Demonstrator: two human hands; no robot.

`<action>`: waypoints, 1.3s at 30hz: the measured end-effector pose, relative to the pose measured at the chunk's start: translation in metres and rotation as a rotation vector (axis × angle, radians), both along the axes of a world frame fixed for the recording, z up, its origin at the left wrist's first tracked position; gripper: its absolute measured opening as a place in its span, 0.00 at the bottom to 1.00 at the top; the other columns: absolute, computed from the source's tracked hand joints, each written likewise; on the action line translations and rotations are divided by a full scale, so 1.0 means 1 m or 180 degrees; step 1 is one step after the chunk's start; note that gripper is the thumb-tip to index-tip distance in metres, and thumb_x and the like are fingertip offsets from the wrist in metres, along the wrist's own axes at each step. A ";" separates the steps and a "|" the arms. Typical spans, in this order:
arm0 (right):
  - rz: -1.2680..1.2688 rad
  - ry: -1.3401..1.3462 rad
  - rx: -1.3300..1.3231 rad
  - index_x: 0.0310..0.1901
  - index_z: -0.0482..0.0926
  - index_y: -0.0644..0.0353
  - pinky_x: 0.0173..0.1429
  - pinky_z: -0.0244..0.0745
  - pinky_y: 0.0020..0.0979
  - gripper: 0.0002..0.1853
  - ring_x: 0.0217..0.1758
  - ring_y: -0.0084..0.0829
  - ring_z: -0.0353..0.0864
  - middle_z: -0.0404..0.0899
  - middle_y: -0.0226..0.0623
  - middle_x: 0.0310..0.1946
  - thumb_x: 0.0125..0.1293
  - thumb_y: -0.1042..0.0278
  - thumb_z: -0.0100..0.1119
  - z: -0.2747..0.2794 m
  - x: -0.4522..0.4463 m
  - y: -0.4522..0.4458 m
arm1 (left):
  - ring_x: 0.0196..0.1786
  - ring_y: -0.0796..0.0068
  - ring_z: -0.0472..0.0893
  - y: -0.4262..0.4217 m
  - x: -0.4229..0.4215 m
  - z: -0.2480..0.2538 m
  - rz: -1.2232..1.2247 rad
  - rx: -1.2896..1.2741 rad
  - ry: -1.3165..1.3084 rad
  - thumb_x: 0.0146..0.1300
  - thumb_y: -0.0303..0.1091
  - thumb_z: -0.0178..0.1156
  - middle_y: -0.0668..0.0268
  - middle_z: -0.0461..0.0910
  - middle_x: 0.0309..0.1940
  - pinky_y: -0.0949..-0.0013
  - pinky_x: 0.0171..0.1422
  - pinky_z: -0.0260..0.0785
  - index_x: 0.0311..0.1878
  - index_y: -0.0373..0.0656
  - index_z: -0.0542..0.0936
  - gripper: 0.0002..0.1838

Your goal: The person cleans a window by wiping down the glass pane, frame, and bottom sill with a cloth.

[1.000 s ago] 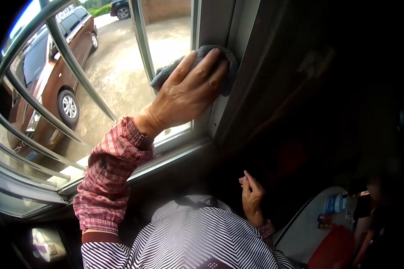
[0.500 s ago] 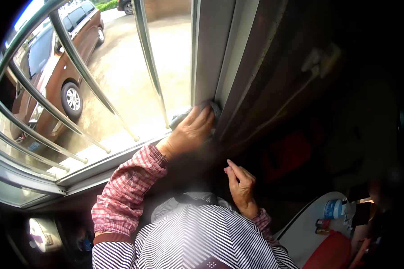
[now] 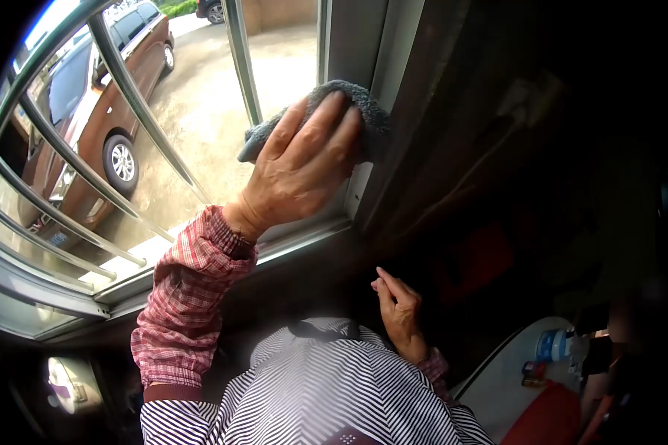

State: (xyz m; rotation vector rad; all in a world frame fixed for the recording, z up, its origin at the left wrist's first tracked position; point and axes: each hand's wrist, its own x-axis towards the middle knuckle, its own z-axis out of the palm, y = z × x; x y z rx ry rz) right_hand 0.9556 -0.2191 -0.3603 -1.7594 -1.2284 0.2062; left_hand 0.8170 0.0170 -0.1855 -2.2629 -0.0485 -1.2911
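Note:
My left hand (image 3: 297, 174), in a red plaid sleeve cover, has its fingers wrapped over a grey-blue cloth (image 3: 375, 122). It lifts the cloth in front of the window frame (image 3: 355, 52), at the inner corner beside the metal bars. Whether the cloth touches the frame is hard to tell. Lower down, my right hand (image 3: 401, 308) hangs in front of my striped top (image 3: 326, 386). Its fingers are curled together, with the forefinger tip pointing up, and nothing shows in them.
Curved metal bars (image 3: 145, 111) cross the window opening above the sill (image 3: 304, 243). Outside stands a brown car (image 3: 89, 119). At the lower right, a pale round surface (image 3: 490, 397) bears a blue-labelled bottle (image 3: 551, 345) and a red item (image 3: 545, 415). The right side is dark.
My left hand has risen from the bottom corner of the window frame with the cloth, nearer to the camera, showing more of the cloth. My right hand has stayed almost still.

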 end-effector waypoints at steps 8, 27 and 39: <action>0.0018 -0.0452 0.0274 0.52 0.84 0.68 0.40 0.86 0.26 0.12 0.35 0.32 0.89 0.88 0.43 0.33 0.67 0.80 0.63 -0.003 0.002 0.006 | 0.67 0.51 0.76 0.009 0.034 -0.081 0.0132 -0.0263 0.0312 0.51 0.30 0.65 0.54 0.80 0.56 0.45 0.72 0.67 0.40 0.37 0.85 0.12; -0.0270 -0.0293 -0.0225 0.53 0.84 0.68 0.40 0.86 0.28 0.12 0.36 0.33 0.89 0.88 0.44 0.36 0.71 0.78 0.60 -0.029 0.012 -0.017 | 0.62 0.57 0.78 -0.009 -0.144 -0.188 0.0676 -0.0763 0.1571 0.51 0.33 0.60 0.58 0.79 0.54 0.47 0.69 0.69 0.40 0.37 0.85 0.14; 0.0068 -0.0386 -0.0373 0.53 0.84 0.66 0.42 0.84 0.32 0.12 0.39 0.39 0.89 0.88 0.46 0.38 0.68 0.76 0.63 -0.016 0.007 0.002 | 0.54 0.53 0.81 -0.054 -0.203 -0.145 0.2032 -0.1188 -0.0445 0.49 0.17 0.61 0.56 0.85 0.47 0.52 0.61 0.67 0.37 0.37 0.85 0.11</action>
